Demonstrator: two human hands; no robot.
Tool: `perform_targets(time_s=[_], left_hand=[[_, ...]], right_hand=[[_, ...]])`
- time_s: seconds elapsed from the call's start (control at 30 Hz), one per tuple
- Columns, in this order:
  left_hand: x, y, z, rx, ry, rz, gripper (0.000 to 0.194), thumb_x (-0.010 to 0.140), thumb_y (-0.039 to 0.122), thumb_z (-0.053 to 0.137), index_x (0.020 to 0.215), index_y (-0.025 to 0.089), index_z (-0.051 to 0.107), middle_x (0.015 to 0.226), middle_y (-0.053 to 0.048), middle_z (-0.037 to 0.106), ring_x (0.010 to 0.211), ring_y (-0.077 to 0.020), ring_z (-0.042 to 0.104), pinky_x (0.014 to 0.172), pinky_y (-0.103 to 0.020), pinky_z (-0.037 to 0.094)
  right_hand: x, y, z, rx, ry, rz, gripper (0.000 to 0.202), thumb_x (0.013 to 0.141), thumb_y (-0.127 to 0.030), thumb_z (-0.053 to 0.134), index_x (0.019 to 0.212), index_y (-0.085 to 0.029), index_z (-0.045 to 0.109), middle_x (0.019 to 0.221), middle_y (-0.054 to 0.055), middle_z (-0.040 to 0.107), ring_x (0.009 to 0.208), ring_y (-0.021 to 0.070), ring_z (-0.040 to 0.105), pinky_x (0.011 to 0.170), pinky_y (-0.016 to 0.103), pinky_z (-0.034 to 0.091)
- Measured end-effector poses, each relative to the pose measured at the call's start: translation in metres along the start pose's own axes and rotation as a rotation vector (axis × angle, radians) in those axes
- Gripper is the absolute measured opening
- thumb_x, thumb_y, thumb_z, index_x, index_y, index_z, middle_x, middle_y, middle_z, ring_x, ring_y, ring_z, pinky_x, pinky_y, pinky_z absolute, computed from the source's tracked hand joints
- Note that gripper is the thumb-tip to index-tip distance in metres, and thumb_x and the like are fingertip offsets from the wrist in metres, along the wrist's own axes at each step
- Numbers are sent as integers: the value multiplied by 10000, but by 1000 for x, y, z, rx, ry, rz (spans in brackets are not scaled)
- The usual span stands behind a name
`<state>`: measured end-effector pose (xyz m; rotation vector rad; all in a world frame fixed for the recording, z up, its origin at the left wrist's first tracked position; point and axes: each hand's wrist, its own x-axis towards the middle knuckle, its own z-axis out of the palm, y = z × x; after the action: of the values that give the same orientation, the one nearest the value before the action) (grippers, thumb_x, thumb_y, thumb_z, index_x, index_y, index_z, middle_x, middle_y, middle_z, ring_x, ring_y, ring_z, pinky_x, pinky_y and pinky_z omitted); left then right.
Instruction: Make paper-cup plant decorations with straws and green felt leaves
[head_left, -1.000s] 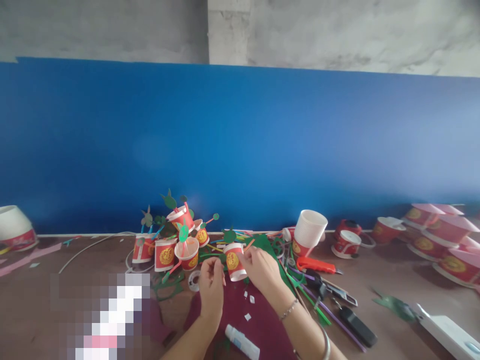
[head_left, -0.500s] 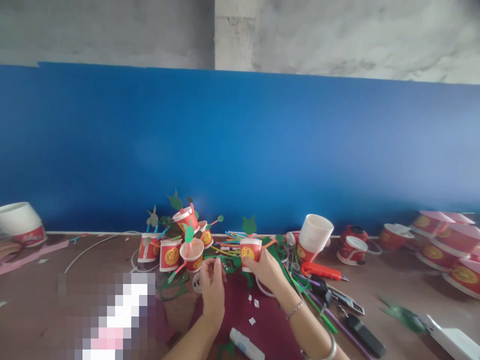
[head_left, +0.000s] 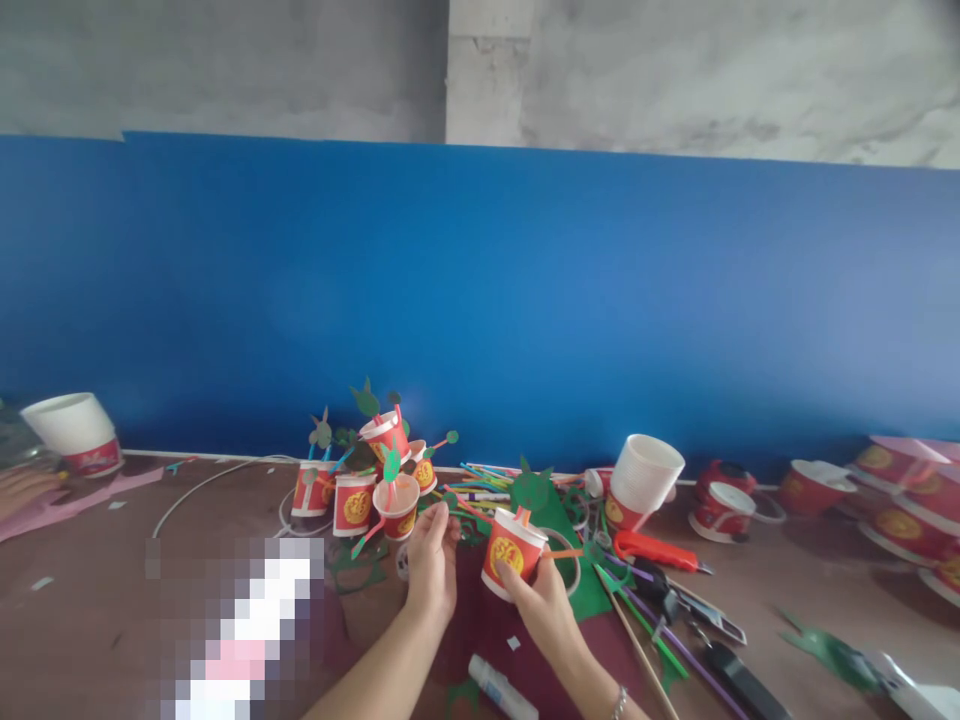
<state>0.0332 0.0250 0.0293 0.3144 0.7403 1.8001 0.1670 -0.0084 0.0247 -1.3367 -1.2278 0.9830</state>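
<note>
My right hand is wrapped round a red paper cup with a yellow emblem and white rim. A green paper shape with pointed ears rises from the cup on a straw, and an orange straw sticks out to its right. To the left of the cup, my left hand has its fingers pinched together; what they hold, if anything, is hidden. Close to those fingertips is a small green paper disc on a pinkish straw. Below lies a glue tube on a dark red sheet.
Several decorated cups cluster at left. A stack of white cups, a red-orange cutter, keys with a black fob and green-handled scissors are at right. Another person's hand rests at far left.
My right hand has brought the cup nearer to me and tilted it. My left hand stays beside it, fingers pinched. The view has turned slightly left.
</note>
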Motion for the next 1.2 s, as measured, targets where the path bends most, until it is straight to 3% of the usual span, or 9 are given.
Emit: perform_targets(time_s=[0.17, 0.43, 0.63, 1.03, 1.2], left_hand=[[-1, 7, 4, -103, 59, -63, 166, 656, 130, 733, 757, 154, 605, 655, 33, 608, 565, -71, 592, 504, -156, 460], [0, 10, 7, -164, 109, -107, 117, 770, 20, 594, 745, 134, 594, 672, -10, 669, 545, -77, 638, 490, -136, 509], [0, 12, 8, -169, 113, -131, 138, 806, -1, 544, 751, 114, 596, 752, -67, 701, 581, -86, 665, 522, -132, 536], [-1, 20, 13, -252, 138, -188, 155, 822, -4, 523, 755, 113, 599, 737, -50, 693, 527, -71, 641, 451, -115, 523], [-2, 22, 17, -271, 145, -251, 139, 850, 21, 498, 783, 94, 595, 814, -92, 693, 549, -75, 648, 455, -115, 531]], right_hand=[[-4, 1, 2, -47, -39, -29, 424, 684, -366, 640, 1015, -114, 556, 908, 97, 699, 860, 281, 644, 749, 356, 520], [-8, -1, 3, -19, -36, -31, 452, 671, -360, 656, 1031, -108, 552, 882, 94, 706, 825, 282, 649, 717, 350, 531], [-7, 4, 4, -13, -47, -30, 527, 692, -363, 656, 1123, -105, 495, 1010, 123, 682, 942, 293, 629, 797, 356, 512], [-7, 9, 5, -31, -72, -52, 527, 715, -383, 639, 1144, -118, 486, 999, 104, 684, 919, 279, 637, 804, 366, 508], [-6, 8, 5, -32, -57, -55, 510, 706, -368, 647, 1120, -120, 486, 999, 105, 681, 914, 277, 638, 794, 359, 510]])
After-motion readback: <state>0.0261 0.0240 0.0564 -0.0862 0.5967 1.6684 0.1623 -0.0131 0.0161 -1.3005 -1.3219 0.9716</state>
